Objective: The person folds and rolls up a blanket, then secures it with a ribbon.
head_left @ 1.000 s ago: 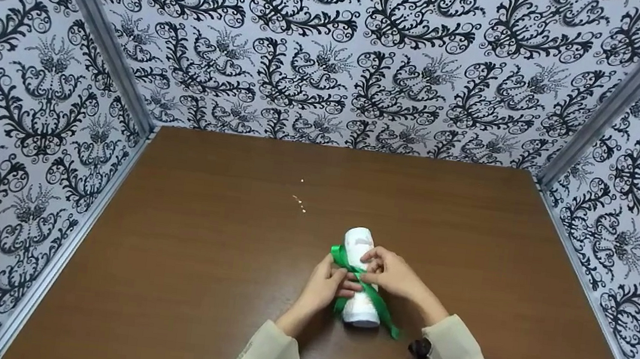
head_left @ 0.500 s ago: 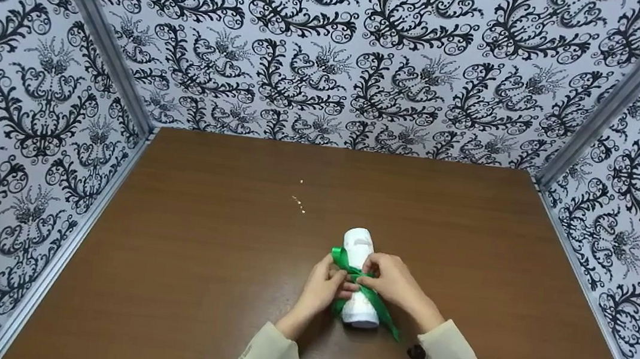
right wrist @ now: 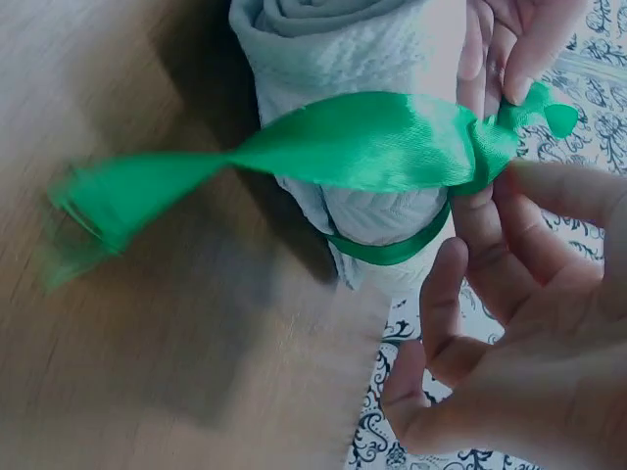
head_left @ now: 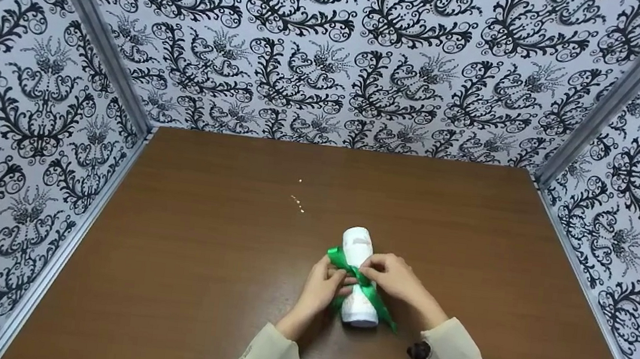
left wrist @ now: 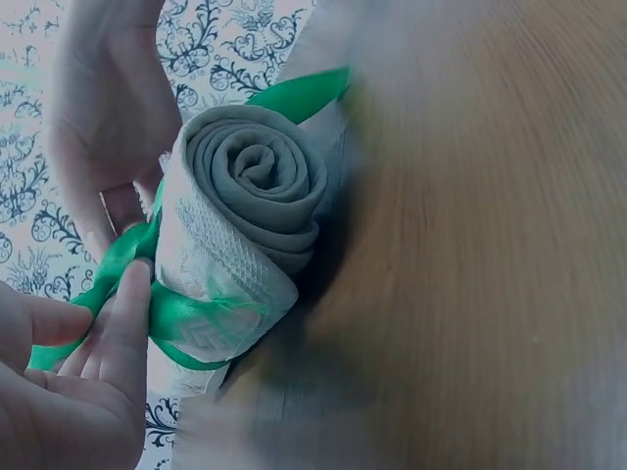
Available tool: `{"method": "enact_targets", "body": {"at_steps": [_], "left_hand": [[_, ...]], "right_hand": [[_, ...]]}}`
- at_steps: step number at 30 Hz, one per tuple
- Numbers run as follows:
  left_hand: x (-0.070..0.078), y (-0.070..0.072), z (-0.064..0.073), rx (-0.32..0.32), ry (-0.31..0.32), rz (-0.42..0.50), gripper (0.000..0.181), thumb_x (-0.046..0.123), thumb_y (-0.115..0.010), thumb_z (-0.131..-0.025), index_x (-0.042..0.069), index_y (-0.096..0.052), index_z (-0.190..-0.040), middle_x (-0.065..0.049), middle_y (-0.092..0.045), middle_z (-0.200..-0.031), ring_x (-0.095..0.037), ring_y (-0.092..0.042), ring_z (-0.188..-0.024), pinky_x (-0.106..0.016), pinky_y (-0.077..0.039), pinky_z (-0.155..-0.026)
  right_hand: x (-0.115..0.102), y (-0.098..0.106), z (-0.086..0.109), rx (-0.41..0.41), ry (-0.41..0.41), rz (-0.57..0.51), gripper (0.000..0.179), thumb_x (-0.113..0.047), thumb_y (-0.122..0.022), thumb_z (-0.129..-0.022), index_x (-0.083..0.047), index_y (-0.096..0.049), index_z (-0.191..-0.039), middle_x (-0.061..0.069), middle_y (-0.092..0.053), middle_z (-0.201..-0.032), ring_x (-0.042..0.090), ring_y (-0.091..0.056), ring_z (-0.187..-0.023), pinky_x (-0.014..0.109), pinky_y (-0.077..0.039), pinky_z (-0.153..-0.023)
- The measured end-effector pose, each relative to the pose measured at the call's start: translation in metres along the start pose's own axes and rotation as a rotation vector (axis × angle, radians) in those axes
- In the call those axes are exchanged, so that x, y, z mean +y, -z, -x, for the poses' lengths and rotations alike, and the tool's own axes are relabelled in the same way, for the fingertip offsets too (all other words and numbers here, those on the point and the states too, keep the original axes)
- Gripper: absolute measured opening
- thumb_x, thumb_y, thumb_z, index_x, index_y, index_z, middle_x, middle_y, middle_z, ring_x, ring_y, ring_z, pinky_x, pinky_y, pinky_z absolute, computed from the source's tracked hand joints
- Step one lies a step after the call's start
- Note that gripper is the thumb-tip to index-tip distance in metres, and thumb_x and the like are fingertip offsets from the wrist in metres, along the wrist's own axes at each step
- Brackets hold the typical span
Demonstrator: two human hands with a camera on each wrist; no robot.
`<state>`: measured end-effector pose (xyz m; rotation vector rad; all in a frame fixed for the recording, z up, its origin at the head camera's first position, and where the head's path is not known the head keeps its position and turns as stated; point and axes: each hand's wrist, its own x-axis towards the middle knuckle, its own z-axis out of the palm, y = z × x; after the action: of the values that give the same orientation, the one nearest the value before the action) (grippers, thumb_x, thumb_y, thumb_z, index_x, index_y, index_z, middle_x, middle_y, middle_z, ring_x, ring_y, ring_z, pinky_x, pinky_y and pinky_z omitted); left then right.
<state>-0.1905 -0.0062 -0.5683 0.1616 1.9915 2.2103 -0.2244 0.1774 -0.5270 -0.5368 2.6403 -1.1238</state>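
Note:
A rolled white towel (head_left: 357, 240) lies lengthwise on the table, its spiral end (left wrist: 253, 176) facing the left wrist view. Round its middle runs a green satin ribbon (head_left: 372, 303), twisted together on top. My left hand (head_left: 319, 288) pinches the ribbon's looped part on the left side, thumb against fingers. From the right, my right hand (head_left: 399, 280) pinches the ribbon by the twist with thumb and forefinger; its other fingers are bent in the right wrist view. One ribbon tail (right wrist: 362, 137) trails over the towel toward the near right. The fingertips partly hide the twist.
The brown wooden table (head_left: 214, 264) is bounded by patterned walls (head_left: 310, 52) with grey metal corner posts (head_left: 612, 98). Small pale crumbs (head_left: 300, 206) lie beyond the towel. A dark wrist camera (head_left: 418, 353) sits at the right cuff.
My right fingers have closed in on the ribbon's twist, and the hand has shifted slightly. The ribbon's tail end has drawn up a little. The towel and left hand have barely moved.

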Motion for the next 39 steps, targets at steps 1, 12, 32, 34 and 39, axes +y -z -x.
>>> {"method": "enact_targets", "body": {"at_steps": [1, 12, 32, 34, 39], "left_hand": [[0.0, 0.0, 0.0, -0.002, -0.009, 0.002, 0.027, -0.004, -0.044, -0.099, -0.012, -0.045, -0.125, -0.027, -0.072, -0.105, -0.024, -0.075, -0.092, -0.033, -0.062, -0.076], [0.001, -0.001, 0.002, -0.007, 0.037, 0.053, 0.032, -0.003, -0.043, -0.102, -0.014, -0.039, -0.132, -0.036, -0.067, -0.112, -0.042, -0.07, -0.105, -0.039, -0.06, -0.084], [0.006, 0.003, 0.003, -0.006, 0.104, 0.12, 0.031, 0.0, -0.044, -0.103, -0.013, -0.039, -0.13, -0.035, -0.065, -0.115, -0.031, -0.074, -0.099, -0.036, -0.061, -0.084], [0.008, 0.003, 0.003, -0.005, 0.122, 0.131, 0.03, 0.001, -0.044, -0.103, -0.012, -0.04, -0.129, -0.034, -0.065, -0.115, -0.028, -0.074, -0.097, -0.036, -0.06, -0.085], [0.009, 0.003, 0.002, -0.002, 0.164, 0.156, 0.028, 0.001, -0.044, -0.103, -0.011, -0.04, -0.128, -0.03, -0.066, -0.114, -0.021, -0.073, -0.095, -0.033, -0.06, -0.085]], "right_hand": [[-0.001, -0.001, 0.0, 0.015, -0.022, 0.013, 0.012, -0.02, -0.066, -0.094, -0.013, -0.071, -0.087, -0.001, -0.069, -0.079, 0.009, -0.055, -0.071, 0.04, -0.043, -0.08], [-0.006, -0.01, -0.002, 0.137, -0.055, 0.138, 0.007, -0.015, -0.078, -0.084, -0.019, -0.072, -0.082, -0.009, -0.068, -0.07, 0.01, -0.06, -0.071, 0.053, -0.039, -0.092], [0.0, -0.022, 0.005, 0.35, 0.13, 0.315, 0.009, -0.021, -0.081, -0.082, -0.02, -0.073, -0.078, -0.006, -0.071, -0.076, 0.012, -0.053, -0.072, 0.037, -0.042, -0.071], [0.002, -0.023, 0.005, 0.369, 0.157, 0.338, 0.01, -0.021, -0.081, -0.082, -0.021, -0.073, -0.077, -0.007, -0.071, -0.075, 0.013, -0.053, -0.071, 0.036, -0.042, -0.07], [0.004, -0.024, 0.005, 0.39, 0.197, 0.381, 0.012, -0.021, -0.082, -0.081, -0.021, -0.071, -0.076, -0.008, -0.069, -0.073, 0.013, -0.055, -0.07, 0.036, -0.043, -0.068]]}}
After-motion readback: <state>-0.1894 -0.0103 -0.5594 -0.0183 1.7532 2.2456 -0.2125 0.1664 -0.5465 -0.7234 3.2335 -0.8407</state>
